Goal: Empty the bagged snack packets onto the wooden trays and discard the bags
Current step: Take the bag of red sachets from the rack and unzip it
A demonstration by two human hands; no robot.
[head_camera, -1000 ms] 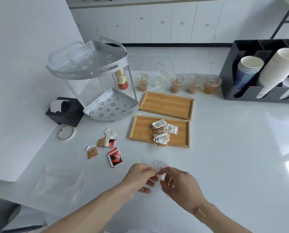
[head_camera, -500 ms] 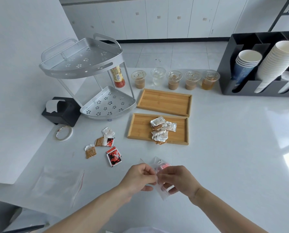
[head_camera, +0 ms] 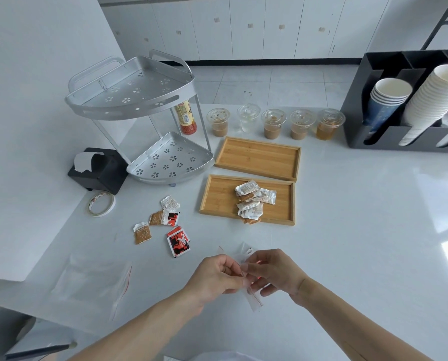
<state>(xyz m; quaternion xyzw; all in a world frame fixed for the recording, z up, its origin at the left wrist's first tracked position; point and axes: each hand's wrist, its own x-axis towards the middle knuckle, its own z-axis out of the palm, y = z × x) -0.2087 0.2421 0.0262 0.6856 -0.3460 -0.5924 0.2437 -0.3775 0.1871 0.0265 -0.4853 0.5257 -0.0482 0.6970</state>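
My left hand (head_camera: 216, 276) and my right hand (head_camera: 275, 273) both pinch a small clear zip bag (head_camera: 253, 299) low over the white counter; something red shows inside it between my fingers. Beyond my hands, the near wooden tray (head_camera: 217, 198) holds a pile of white and brown snack packets (head_camera: 253, 203). The far wooden tray (head_camera: 256, 157) has nothing on it. Several loose packets (head_camera: 165, 225), red, brown and white, lie on the counter to the left of the trays. A flat clear bag (head_camera: 92, 280) with a red zip line lies at the near left.
A two-tier metal corner rack (head_camera: 142, 121) stands at the back left, a sauce bottle (head_camera: 186, 118) behind it. Several lidded drink cups (head_camera: 273, 123) line up behind the trays. A black cup holder (head_camera: 410, 100) fills the right rear. A black tissue box (head_camera: 98, 169) and tape roll (head_camera: 101, 204) sit left.
My hands have drawn closer together on the small bag and turned it, so its zip end now hangs below my fingers. The view has tilted down slightly.
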